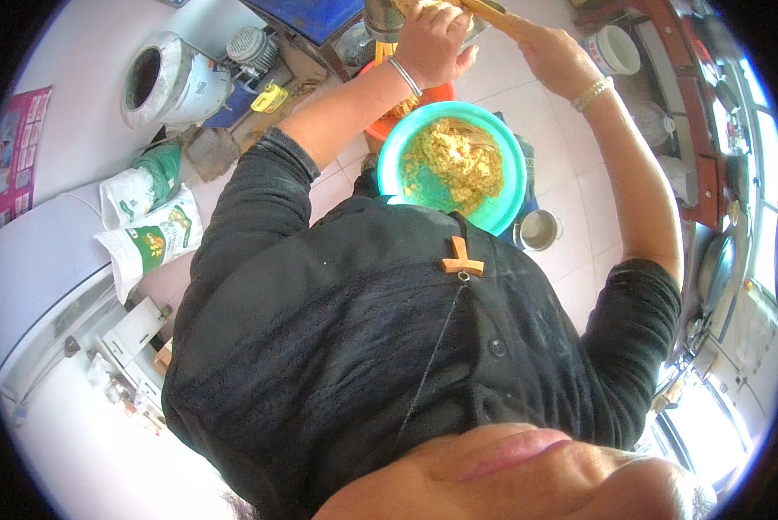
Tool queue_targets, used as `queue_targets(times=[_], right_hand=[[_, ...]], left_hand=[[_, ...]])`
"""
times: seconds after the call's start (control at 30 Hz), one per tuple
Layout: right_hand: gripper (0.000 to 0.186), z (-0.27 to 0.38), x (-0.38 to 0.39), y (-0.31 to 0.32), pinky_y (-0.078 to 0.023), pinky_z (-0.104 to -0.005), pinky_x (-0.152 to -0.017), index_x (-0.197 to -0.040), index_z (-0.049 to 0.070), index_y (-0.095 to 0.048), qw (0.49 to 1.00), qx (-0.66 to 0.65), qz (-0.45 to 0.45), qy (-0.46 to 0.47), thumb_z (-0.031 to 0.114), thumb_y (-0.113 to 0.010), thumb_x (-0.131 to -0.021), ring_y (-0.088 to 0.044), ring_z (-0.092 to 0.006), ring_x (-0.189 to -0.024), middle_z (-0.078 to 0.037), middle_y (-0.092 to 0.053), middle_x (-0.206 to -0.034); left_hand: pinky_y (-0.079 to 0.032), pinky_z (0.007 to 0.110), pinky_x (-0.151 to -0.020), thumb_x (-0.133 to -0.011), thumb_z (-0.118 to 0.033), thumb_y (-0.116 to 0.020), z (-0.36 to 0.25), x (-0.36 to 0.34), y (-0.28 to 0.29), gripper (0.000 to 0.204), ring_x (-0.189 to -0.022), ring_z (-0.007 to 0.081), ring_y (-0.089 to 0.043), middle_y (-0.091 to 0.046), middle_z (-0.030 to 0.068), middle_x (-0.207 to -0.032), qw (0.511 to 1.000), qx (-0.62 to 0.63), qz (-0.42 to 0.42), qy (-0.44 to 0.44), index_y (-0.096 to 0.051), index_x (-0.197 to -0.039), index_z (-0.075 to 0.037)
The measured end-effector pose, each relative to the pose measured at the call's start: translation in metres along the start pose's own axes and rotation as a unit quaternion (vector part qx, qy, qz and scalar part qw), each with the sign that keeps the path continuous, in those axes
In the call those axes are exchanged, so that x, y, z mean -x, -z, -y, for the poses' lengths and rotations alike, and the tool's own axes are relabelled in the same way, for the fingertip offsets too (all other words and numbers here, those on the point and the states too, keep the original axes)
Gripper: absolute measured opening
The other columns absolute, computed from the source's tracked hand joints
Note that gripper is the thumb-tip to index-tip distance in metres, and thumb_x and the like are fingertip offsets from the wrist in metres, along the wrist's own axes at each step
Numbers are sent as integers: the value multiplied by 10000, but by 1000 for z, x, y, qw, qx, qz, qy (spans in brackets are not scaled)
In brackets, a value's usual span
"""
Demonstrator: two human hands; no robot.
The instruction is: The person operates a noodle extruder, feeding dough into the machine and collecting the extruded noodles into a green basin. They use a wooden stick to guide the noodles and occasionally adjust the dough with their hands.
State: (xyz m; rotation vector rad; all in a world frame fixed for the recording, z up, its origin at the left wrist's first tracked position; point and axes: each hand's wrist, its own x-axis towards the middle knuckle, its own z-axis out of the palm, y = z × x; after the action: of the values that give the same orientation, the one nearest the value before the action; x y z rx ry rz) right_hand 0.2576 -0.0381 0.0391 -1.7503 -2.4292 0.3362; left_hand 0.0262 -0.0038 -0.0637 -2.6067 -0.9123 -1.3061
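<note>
My right hand [558,59] is closed round a pale wooden stick [491,14] at the top of the view. My left hand [434,43] is beside the stick's far end, over a metal container [380,19]; its fingers are curled, its thumb sticks out, and what they press or hold is cut off by the edge. Yellow strands [387,52] hang below the metal container into a red basin [442,92]. Nearer to me, a teal basin [390,165] holds yellow, crumbly dough [463,160].
A small metal pot [539,230] stands right of the teal basin. Further right are a white bucket [616,49] and a dark red wooden cabinet [709,139]. To the left are a motor [252,48], a silver drum [177,82] and white-and-green bags [159,234].
</note>
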Motion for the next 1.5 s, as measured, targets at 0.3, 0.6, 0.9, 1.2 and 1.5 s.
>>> queue_targets(times=[0.3,0.6,0.9,1.2,1.5], right_hand=[[563,54,-26,37,-578,-423,-700,-1523,245,-487,995,6,89,39,66,-488,-989,-707,-308,-764,-189,-745,-1059],[638,44,-47,37,-581,-397,-725,-1549,279,-478,989,-38,89,115,19,-465,-966,-733,-268,-785,-176,-745,-1132],[587,38,-54,12,-545,-405,-926,-1544,267,-484,988,-27,40,144,38,-430,-1006,-722,-316,-1005,-166,-698,-1290],[639,75,-6,86,-558,-457,-769,-1556,343,-445,990,79,95,68,61,-466,-982,-713,-337,-856,-211,-726,-1058],[724,74,-13,71,-544,-438,-637,-1602,383,-338,988,63,118,81,74,-489,-965,-668,-319,-656,-191,-709,-866]], left_hand=[[-494,465,-973,-766,-318,-754,-5,-3,4,445,-1066,318,-641,-675,132,-1099,999,-36,6,5,-639,-1102,-50],[-516,455,-943,-750,-294,-761,-8,-7,7,417,-1040,320,-644,-655,129,-1044,1000,-3,14,6,-640,-1067,-52],[-512,463,-930,-763,-255,-745,-3,-4,1,395,-980,332,-628,-616,130,-974,999,5,36,-7,-616,-1062,-32],[-491,432,-1003,-853,-108,-631,-6,-2,15,395,-1054,308,-613,-624,143,-1108,984,-153,-6,-89,-623,-1217,44],[-477,442,-1037,-869,-116,-640,-7,-2,3,311,-1061,280,-624,-632,117,-1050,993,-104,-18,-60,-645,-1148,21]])
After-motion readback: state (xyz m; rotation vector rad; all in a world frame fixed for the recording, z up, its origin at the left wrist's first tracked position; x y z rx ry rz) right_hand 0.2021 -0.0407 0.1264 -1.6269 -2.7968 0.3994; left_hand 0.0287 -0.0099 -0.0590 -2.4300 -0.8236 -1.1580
